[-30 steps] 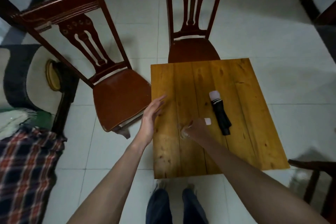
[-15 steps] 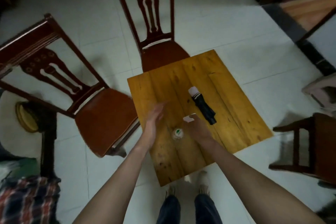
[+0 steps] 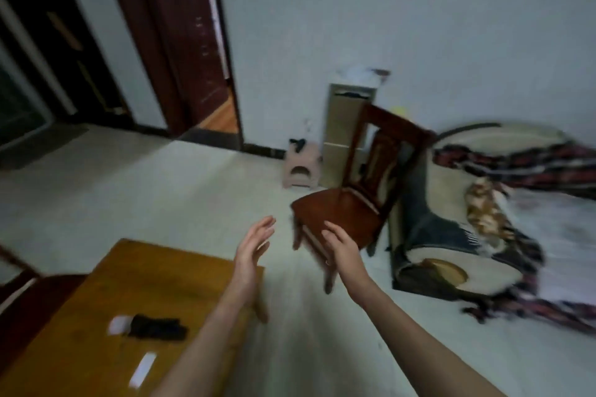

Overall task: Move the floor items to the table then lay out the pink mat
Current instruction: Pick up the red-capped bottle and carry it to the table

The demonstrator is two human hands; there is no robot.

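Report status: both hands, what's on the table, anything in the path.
Left hand and right hand open, no grip on anything. Folded umbrella and small white item on table. Wooden chair just ahead.

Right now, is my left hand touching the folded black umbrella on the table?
Apart. The head view shows the left hand raised open beyond the table edge, while the umbrella lies well nearer on bare wood.

The table (image 3: 96,316) is honey-yellow wood. Near its left edge lies a black umbrella (image 3: 158,327) with a white end. The chair (image 3: 342,209) is reddish brown, the stool (image 3: 301,167) pale pink, the blanket (image 3: 516,164) red-and-dark plaid, and the floor (image 3: 129,190) white.
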